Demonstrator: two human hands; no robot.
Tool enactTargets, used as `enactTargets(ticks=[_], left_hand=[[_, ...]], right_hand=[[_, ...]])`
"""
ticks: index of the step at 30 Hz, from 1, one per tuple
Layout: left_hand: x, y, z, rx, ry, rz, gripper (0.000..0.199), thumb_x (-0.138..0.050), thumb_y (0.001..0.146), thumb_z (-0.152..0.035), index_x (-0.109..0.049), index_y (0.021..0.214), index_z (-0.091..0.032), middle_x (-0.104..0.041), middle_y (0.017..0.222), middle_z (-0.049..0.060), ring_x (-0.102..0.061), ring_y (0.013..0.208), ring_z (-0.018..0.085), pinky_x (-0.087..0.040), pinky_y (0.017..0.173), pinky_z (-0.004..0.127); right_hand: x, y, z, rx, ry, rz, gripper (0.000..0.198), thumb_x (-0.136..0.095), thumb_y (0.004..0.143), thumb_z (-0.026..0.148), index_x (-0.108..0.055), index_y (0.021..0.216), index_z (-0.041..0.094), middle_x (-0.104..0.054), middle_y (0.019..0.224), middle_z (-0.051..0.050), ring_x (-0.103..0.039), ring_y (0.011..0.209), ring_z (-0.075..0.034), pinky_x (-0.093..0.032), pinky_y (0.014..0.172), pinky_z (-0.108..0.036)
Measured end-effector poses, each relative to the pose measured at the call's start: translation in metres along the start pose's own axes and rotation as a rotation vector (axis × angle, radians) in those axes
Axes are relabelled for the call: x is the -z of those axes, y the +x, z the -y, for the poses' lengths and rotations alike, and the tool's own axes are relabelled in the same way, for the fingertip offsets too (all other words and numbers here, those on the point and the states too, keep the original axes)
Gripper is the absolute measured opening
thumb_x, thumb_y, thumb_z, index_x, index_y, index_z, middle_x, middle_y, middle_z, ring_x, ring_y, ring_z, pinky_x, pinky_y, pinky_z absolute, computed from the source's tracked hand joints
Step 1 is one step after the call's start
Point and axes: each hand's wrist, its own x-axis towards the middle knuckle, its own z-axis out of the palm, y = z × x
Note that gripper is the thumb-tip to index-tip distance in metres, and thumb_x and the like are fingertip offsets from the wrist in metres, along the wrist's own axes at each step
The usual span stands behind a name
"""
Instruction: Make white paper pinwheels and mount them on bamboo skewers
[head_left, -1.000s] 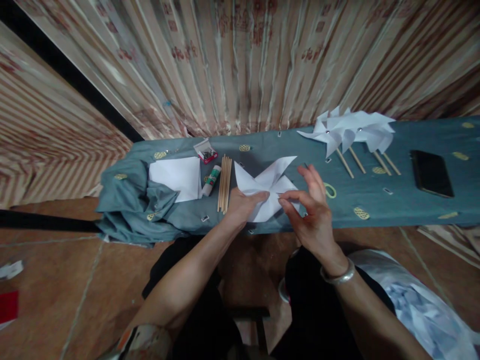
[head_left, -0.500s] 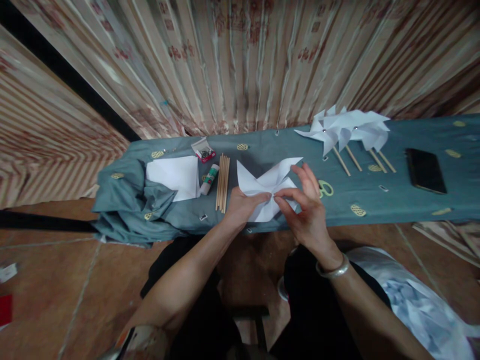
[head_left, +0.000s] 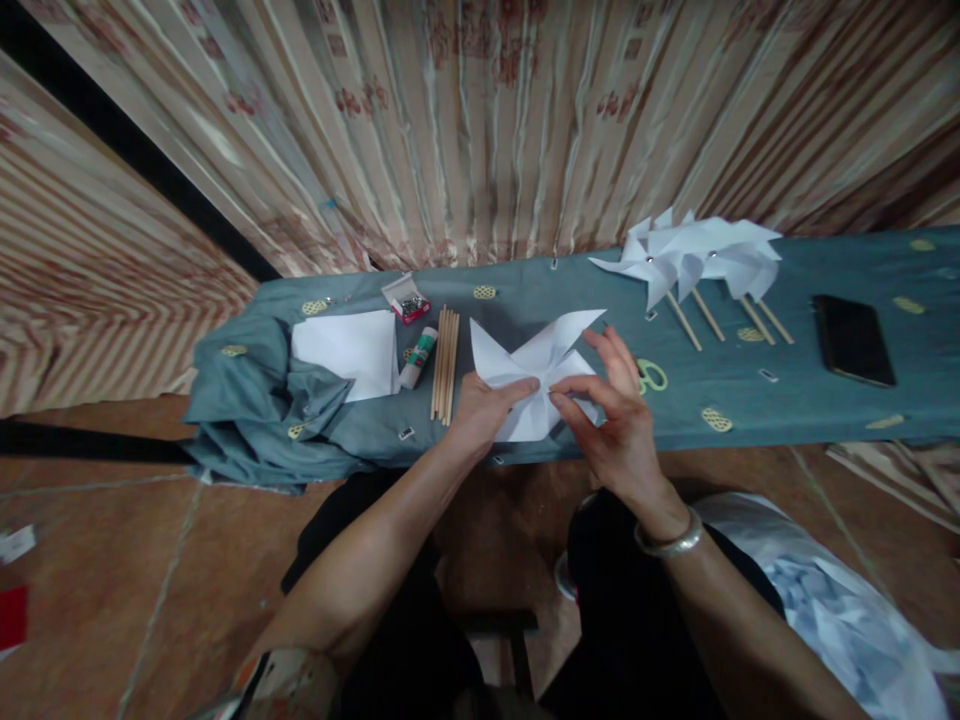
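Note:
A white paper pinwheel (head_left: 538,358), its corners folded in to the middle, is held over the front edge of the cloth-covered table. My left hand (head_left: 484,408) grips it from the left, thumb on top near the centre. From the right, my right hand (head_left: 613,415) pinches at the centre with thumb and index finger, the other fingers raised; whatever tiny thing lies in the pinch is too small to make out. Left of my hands lie a row of wooden sticks (head_left: 445,365), a glue stick (head_left: 419,358) and an opened small box of metal pins (head_left: 407,303).
White paper sheets (head_left: 349,352) lie at the left of the green cloth (head_left: 525,290). Several finished pinwheels on sticks (head_left: 697,255) rest at the back right. Scissors with pale green handles (head_left: 651,376) and a black phone (head_left: 853,340) lie to the right. A bag of white paper (head_left: 832,590) stands on the floor.
Almost nothing differs. Both hands stay at the pinwheel's centre, and its left part has shifted very slightly to the left.

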Motion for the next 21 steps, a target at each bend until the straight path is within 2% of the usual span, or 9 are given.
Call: enactTargets(ticks=[9, 21], left_hand=[[0.003, 0.0012, 0.0051, 0.0, -0.018, 0.05, 0.031, -0.086, 0.049, -0.026, -0.074, 0.074, -0.012, -0.073, 0.07, 0.004, -0.065, 0.061, 0.017, -0.052, 0.064, 0.03], [0.0024, 0.0006, 0.0057, 0.028, -0.046, 0.052, 0.036, -0.089, 0.044, -0.025, -0.072, 0.072, -0.011, -0.072, 0.068, 0.004, -0.064, 0.058, 0.016, -0.051, 0.062, 0.03]], right_hand=[[-0.0002, 0.0001, 0.0002, 0.01, 0.009, 0.006, 0.006, -0.06, 0.088, 0.026, -0.065, 0.085, 0.025, -0.044, 0.15, -0.002, -0.027, 0.146, -0.028, -0.028, 0.115, -0.056], [-0.0019, -0.0005, -0.0027, 0.039, 0.004, -0.016, 0.005, -0.06, 0.088, 0.025, -0.065, 0.086, 0.025, -0.045, 0.148, -0.003, -0.03, 0.145, -0.028, -0.03, 0.115, -0.056]])
